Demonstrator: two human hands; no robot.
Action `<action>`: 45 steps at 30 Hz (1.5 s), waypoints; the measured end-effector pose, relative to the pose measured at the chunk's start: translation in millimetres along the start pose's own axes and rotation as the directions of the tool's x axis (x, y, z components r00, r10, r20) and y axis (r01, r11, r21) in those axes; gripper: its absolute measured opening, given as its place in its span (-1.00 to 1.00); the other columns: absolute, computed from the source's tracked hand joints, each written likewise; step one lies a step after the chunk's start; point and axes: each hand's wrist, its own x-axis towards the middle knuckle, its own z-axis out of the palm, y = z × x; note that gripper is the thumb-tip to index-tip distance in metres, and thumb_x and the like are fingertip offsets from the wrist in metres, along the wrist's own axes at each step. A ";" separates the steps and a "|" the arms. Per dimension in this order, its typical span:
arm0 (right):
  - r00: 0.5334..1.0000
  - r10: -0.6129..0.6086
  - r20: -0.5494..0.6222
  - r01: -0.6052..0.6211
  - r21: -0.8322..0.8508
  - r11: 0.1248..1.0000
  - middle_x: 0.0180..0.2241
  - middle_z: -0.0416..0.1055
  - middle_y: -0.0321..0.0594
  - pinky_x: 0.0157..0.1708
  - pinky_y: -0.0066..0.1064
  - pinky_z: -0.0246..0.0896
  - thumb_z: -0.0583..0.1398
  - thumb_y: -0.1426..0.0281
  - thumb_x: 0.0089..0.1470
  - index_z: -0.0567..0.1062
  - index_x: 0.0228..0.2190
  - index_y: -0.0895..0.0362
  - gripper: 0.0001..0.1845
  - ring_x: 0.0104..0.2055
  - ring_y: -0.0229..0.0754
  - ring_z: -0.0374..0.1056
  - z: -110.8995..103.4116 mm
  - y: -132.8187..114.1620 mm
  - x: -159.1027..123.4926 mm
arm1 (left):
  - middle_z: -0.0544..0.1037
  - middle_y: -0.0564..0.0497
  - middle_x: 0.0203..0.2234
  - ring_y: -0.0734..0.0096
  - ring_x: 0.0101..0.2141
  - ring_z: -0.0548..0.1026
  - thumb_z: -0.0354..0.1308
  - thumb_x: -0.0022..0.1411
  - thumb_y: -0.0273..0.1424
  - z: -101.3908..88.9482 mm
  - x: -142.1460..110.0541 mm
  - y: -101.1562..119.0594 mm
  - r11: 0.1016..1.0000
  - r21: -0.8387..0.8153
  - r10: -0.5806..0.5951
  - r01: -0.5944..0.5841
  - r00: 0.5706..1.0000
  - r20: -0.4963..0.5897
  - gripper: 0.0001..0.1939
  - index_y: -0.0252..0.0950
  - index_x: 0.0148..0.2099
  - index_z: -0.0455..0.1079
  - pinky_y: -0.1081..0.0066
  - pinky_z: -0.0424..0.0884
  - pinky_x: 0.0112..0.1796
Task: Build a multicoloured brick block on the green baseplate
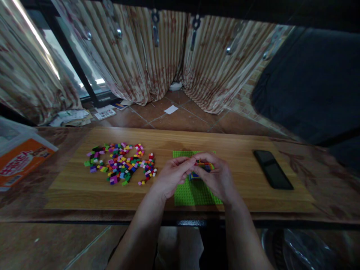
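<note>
Both hands meet over a green studded baseplate (pixel 189 193) lying on the wooden table (pixel 242 150). My left hand (pixel 172 175) is pinched closed at the top of a small multicoloured brick build (pixel 204 165) that stands on the plate. My right hand (pixel 216 174) curls round the same build from the right, fingers closed on it. Most of the build is hidden behind the fingers. A pile of several small loose bricks (pixel 120 163) in many colours is spread on the table to the left of the plate.
A black phone (pixel 272 168) lies face up on the table at the right. An orange and white box (pixel 21 159) sits at the left edge. Beyond the table are tiled floor, striped curtains and scattered papers (pixel 84 114).
</note>
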 end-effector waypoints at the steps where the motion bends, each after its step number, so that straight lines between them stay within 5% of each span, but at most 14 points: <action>1: 1.000 -0.017 0.016 0.017 -0.019 1.000 -0.32 0.52 -0.27 -0.16 -0.18 0.27 0.31 0.35 0.00 0.58 -0.32 -0.04 -0.88 -0.23 -0.14 0.39 -0.8 -0.9 0.0 | 0.22 0.19 -0.68 0.75 -0.70 0.03 0.36 -0.03 -0.18 0.1 0.5 -0.4 1.000 0.007 0.003 -0.003 1.000 0.005 -0.67 -0.35 -0.41 0.43 0.58 -0.21 -0.67; 12: 0.989 -0.030 0.144 0.013 0.119 0.993 -0.21 0.49 -0.26 -0.12 -0.19 0.29 0.27 0.36 0.08 0.57 -0.17 -0.11 -0.76 -0.16 -0.14 0.40 -13.8 -2.0 -3.1 | 0.21 0.19 -0.67 0.78 -0.71 -0.03 0.36 -0.02 -0.23 -3.6 0.2 0.8 0.996 -0.067 -0.051 0.058 0.993 0.105 -0.69 -0.36 -0.40 0.39 0.59 -0.24 -0.66; 21: 0.996 -0.047 0.079 0.040 0.095 0.995 -0.24 0.52 -0.27 -0.12 -0.21 0.30 0.28 0.34 0.07 0.60 -0.25 -0.10 -0.83 -0.15 -0.13 0.41 -11.9 0.5 -1.2 | 0.22 0.18 -0.64 0.78 -0.71 -0.03 0.32 0.02 -0.20 -3.7 -1.8 1.8 0.998 -0.037 -0.047 0.050 0.996 0.072 -0.69 -0.35 -0.42 0.38 0.59 -0.22 -0.66; 29: 0.979 0.111 -0.174 -0.105 0.041 0.994 -0.28 0.51 -0.23 -0.22 -0.26 0.34 0.31 0.27 0.00 0.57 -0.35 0.04 -0.86 -0.26 -0.16 0.42 -34.2 21.3 -1.4 | 0.14 0.18 -0.72 0.64 -0.68 0.03 0.18 0.11 -0.29 -13.4 5.5 -0.9 0.963 0.246 0.167 -0.112 0.961 -0.218 -0.80 -0.33 -0.40 0.52 0.52 -0.13 -0.63; 38: 0.988 0.141 -0.061 -0.139 0.026 0.990 -0.23 0.49 -0.22 -0.15 -0.21 0.29 0.31 0.24 -0.01 0.57 -0.34 0.03 -0.83 -0.17 -0.14 0.41 -37.2 27.5 -3.8 | 0.39 0.10 -0.62 0.54 -0.59 0.21 0.14 0.08 -0.42 -20.2 10.7 -9.6 0.892 0.426 0.250 -0.148 0.949 -0.193 -0.86 -0.29 -0.38 0.53 0.49 0.05 -0.53; 45: 0.994 0.105 -0.034 -0.108 -0.068 0.992 -0.24 0.48 -0.22 -0.11 -0.16 0.29 0.30 0.26 0.02 0.56 -0.36 0.05 -0.86 -0.19 -0.14 0.41 -28.2 27.8 -3.4 | 0.39 0.10 -0.62 0.53 -0.59 0.19 0.14 0.13 -0.35 -18.2 10.3 -9.1 0.860 0.483 0.255 -0.168 0.959 -0.120 -0.83 -0.30 -0.42 0.50 0.48 0.07 -0.52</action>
